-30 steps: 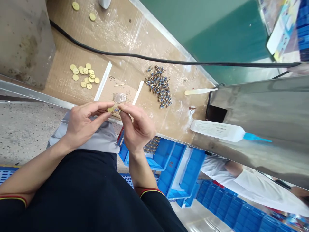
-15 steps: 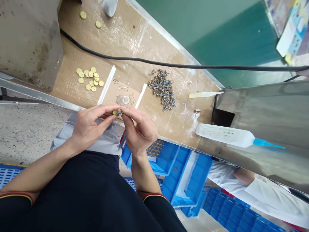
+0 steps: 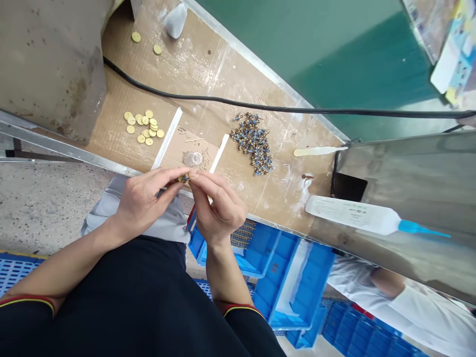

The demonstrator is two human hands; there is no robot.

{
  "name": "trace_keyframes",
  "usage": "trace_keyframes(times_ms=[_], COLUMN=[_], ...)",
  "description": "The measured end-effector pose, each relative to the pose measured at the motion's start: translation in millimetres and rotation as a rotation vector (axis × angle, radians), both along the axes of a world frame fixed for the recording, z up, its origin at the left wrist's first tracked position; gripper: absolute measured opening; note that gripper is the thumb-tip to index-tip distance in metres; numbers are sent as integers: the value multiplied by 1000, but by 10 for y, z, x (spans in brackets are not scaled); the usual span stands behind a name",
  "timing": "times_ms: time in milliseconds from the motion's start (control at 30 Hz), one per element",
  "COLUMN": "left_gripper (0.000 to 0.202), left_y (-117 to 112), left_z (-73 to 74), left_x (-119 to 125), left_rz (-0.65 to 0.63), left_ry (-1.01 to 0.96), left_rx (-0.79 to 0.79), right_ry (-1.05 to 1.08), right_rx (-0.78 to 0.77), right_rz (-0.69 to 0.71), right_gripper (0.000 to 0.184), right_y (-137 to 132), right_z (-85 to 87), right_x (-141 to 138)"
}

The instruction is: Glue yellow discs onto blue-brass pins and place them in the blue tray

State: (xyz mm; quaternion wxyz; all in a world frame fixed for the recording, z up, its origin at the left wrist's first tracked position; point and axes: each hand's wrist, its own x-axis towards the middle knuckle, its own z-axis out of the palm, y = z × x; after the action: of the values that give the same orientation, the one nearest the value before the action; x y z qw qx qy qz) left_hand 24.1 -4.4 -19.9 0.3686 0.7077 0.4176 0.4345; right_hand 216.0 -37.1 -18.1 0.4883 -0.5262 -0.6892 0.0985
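Observation:
My left hand (image 3: 147,201) is closed in a pinch on a small round yellow disc (image 3: 181,179) at the table's front edge. My right hand (image 3: 219,203) meets it there, thumb and fingertips pinching a small blue-and-brass part against the disc; fingers cover much of both. Just beyond the fingertips stands a small clear plastic cup (image 3: 193,158), with tiny thin bits scattered around it. Several matching yellow discs (image 3: 149,141) lie to the left. A heap of blue-and-brass parts (image 3: 254,144) lies to the right.
A black cable (image 3: 230,102) crosses the cardboard-covered table. A white bottle with a blue nozzle (image 3: 353,215) lies at right, near a pale flat stick (image 3: 316,151). Blue bins (image 3: 290,282) stand below the edge. A person in white sleeves (image 3: 409,302) is at lower right.
The camera view has shifted slightly, so the scene sits a little lower and further right. Both hands keep their pinch at the same spot, with fingertips covering more of the disc.

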Motion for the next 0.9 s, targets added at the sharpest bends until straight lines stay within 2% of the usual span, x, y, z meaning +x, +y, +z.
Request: trace_keyframes(times_ms=[100, 167, 367, 667, 833, 900], left_gripper=[42, 42, 35, 35, 35, 34], left_y=[-15, -24, -49, -62, -54, -48], left_z=[-11, -2, 72, 120, 148, 160], left_x=[-5, -10, -12, -15, -1, 19], left_rz=[14, 21, 2, 10, 12, 23], left_ry=[77, 103, 81, 74, -11, -102], left_rx=[122, 145, -98, -135, -246, -356], right_ry=[-38, -54, -46, -99, -89, -21], right_rx=[38, 58, 71, 81, 98, 41], right_rz=[-5, 1, 28, 14, 57, 48], right_gripper=[47, 48, 57, 53, 56, 52], right_y=[5, 3, -33, -75, -79, -96], right_z=[9, 0, -55, -76, -29, 4], right_x=[-9, -15, -17, 5, 30, 32])
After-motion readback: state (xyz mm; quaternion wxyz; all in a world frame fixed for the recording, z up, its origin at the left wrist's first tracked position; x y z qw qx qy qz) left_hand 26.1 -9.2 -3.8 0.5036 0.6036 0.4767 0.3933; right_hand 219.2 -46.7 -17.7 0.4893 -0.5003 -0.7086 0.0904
